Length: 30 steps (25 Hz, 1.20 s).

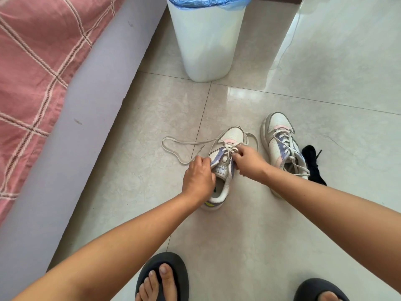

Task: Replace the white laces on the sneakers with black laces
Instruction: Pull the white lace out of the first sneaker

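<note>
White bin [207, 40], blue liner, seen beyond fingers. Near sneaker [225, 161] gripped at collar by left hand [198, 177], fingers curled. White lace [184, 146] pinched by right hand [248, 158] at eyelets. Second sneaker [280, 144], black laces [313, 164] right of fingers. Tongue label unreadable.

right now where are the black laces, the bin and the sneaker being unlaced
black laces [312, 164], head view, middle of the bundle
bin [206, 44], head view, front of its white wall
sneaker [234, 134], head view, white toe cap
</note>
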Tool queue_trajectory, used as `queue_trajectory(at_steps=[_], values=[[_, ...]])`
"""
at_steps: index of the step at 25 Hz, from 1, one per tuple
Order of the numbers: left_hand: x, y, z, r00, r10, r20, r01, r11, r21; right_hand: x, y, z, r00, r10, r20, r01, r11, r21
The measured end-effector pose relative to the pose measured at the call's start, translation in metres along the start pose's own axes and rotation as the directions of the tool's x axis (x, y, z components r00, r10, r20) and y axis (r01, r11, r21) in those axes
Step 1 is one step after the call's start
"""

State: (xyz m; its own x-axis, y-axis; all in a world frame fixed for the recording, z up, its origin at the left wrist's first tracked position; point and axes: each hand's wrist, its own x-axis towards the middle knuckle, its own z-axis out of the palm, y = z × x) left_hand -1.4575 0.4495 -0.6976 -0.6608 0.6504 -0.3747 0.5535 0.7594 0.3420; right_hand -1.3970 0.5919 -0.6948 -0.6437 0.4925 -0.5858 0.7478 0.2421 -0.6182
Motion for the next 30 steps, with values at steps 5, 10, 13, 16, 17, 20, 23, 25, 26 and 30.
queue_trajectory(at_steps=[5,10,13,16,17,20,23,25,26,30], values=[[-0.004,0.002,-0.003,1.0,-0.025,-0.012,0.025,1.0,0.005,0.011,0.004,-0.032,0.88,-0.459,-0.127,0.135,0.497,-0.857],[-0.003,0.004,-0.003,0.999,-0.04,-0.009,0.04,0.999,-0.011,0.001,0.001,-0.007,0.97,0.23,0.075,-0.242,0.929,0.281],[-0.003,0.004,-0.003,0.999,-0.04,-0.001,0.04,0.999,-0.002,0.001,0.007,-0.019,0.997,0.021,-0.068,-0.03,0.991,-0.131],[-0.003,0.002,-0.003,0.999,-0.036,-0.002,0.036,0.999,0.014,0.014,0.018,-0.051,0.875,-0.381,-0.299,-0.04,0.559,-0.828],[-0.003,0.002,-0.003,0.999,-0.035,-0.004,0.035,0.999,0.012,0.014,0.018,-0.055,0.891,-0.317,-0.326,-0.054,0.638,-0.768],[-0.003,0.002,-0.002,0.999,-0.045,-0.004,0.044,0.999,-0.004,0.007,0.006,-0.038,0.967,0.21,-0.143,-0.222,0.972,-0.071],[-0.002,0.003,-0.002,0.999,-0.042,-0.003,0.042,0.999,-0.022,-0.001,-0.008,-0.01,0.938,0.294,0.185,-0.342,0.877,0.338],[-0.003,0.003,-0.003,0.999,-0.039,0.001,0.039,0.999,-0.024,0.007,-0.007,-0.004,0.957,0.26,0.128,-0.288,0.9,0.328],[-0.003,0.003,-0.003,0.999,-0.035,0.001,0.035,0.999,-0.019,0.013,-0.006,-0.009,0.969,0.244,0.025,-0.242,0.937,0.251],[-0.004,0.002,-0.003,0.999,-0.037,0.0,0.037,0.999,-0.004,0.028,-0.005,-0.077,0.784,0.223,-0.579,-0.211,0.973,0.09]])
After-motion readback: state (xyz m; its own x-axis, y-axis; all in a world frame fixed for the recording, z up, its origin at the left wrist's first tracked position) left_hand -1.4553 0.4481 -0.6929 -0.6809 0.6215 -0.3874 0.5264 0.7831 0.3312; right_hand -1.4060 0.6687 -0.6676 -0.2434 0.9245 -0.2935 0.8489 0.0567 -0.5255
